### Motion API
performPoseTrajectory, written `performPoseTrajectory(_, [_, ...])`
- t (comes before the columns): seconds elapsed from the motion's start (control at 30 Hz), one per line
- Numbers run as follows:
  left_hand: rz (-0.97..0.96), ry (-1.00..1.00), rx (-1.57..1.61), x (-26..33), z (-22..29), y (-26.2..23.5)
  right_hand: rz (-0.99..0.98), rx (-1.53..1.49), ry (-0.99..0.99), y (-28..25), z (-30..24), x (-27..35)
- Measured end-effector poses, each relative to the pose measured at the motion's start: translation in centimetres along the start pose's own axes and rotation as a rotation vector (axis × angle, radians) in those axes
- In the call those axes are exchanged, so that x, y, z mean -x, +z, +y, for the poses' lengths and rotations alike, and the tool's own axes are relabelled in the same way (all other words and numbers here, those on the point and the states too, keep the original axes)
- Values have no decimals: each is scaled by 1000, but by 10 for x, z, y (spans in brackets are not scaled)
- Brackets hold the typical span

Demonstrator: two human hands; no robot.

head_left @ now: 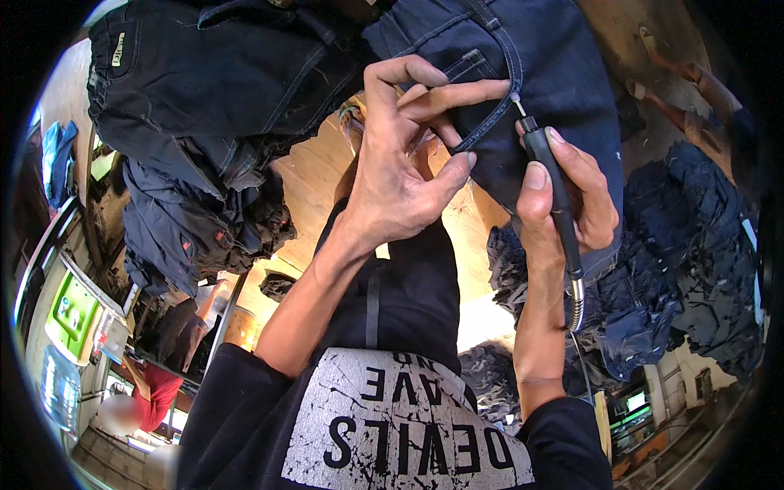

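Dark blue denim jeans (572,65) with light stitching hang in front of me at the top centre. My left hand (396,167) grips their stitched edge. Its index finger reaches along to the upper part of the edge, and the thumb is at the lower corner; some fingers are hidden behind the cloth. A black pen-shaped rotary tool (561,208) with a metal spring sleeve and thin cable is wrapped in my right hand (588,200). The tool's slim metal tip meets the denim edge, right beside my left index fingertip.
More dark trousers (204,73) hang at the upper left, above a heap of dark garments (192,212). Dark denim piles (678,261) fill the right side. At the far left are a green tray (72,314) and a person in a red shirt (159,398).
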State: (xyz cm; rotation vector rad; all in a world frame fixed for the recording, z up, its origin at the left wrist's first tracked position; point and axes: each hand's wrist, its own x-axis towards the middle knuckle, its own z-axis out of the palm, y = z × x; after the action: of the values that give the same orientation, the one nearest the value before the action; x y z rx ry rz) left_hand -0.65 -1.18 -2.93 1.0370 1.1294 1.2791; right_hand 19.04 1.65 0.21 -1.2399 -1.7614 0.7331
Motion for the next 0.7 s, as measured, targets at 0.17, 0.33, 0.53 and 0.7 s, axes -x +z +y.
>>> performPoseTrajectory(0.17, [15,-10,-111,6,2,1,4,-148,17,0,3,4])
performPoseTrajectory(0.33, [150,-71,-395,-15,33,6,179,-278,184,-34,-18,35])
performPoseTrajectory(0.53, [-60,276,-741,-158,78,-56,101,46,157,-86,-26,64])
performPoseTrajectory(0.7, [405,519,-1066,-107,86,12,23,149,-13,-82,4,58])
